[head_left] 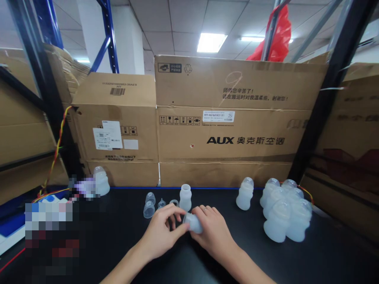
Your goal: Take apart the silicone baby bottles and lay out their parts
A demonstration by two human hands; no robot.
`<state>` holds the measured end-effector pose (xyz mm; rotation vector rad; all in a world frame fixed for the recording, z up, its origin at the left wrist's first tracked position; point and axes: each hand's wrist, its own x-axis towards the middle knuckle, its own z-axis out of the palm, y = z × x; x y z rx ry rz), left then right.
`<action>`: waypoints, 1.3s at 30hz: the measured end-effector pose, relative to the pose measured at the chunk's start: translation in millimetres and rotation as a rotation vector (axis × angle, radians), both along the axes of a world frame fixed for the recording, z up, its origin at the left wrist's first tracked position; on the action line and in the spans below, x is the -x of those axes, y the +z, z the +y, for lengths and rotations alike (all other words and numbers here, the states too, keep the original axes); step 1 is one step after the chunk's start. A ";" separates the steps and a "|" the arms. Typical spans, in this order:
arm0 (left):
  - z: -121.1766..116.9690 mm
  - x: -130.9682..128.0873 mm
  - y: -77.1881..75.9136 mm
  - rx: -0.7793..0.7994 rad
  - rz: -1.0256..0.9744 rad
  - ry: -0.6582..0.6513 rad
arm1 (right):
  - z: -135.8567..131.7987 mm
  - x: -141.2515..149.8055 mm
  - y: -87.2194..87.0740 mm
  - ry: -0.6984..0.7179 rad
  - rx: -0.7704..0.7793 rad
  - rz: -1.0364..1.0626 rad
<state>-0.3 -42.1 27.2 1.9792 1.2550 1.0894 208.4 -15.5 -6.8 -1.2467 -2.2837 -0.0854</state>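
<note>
Both my hands meet over the black table near its middle, holding one small translucent bottle body (194, 223) tipped on its side. My left hand (161, 232) pinches its open end with curled fingers. My right hand (211, 230) wraps the other end; a ring shows on one finger. Just behind them stand an open bottle body (185, 197), a clear cap (149, 205), a small nipple (161, 203) and a ring (174, 202).
A single capped bottle (245, 193) and a cluster of several capped bottles (286, 215) stand at the right. Another bottle (101, 180) sits at the back left. Cardboard boxes (231, 134) wall the table's (118, 236) far edge. Shelf posts (319, 106) rise on both sides.
</note>
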 end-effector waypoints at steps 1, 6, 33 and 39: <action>0.7 1.0 1.1 -0.003 -0.007 0.024 | 1.3 -1.1 0.3 -0.015 -0.008 -0.002; -0.3 4.3 -2.7 0.104 -0.033 -0.103 | 3.1 -6.8 3.6 -0.015 -0.001 -0.008; 24.8 30.1 4.3 0.143 0.299 0.100 | 4.4 3.3 -18.2 0.180 0.349 0.704; 38.4 31.0 -17.9 0.286 0.178 0.090 | 7.2 0.9 -14.4 -0.017 0.388 0.600</action>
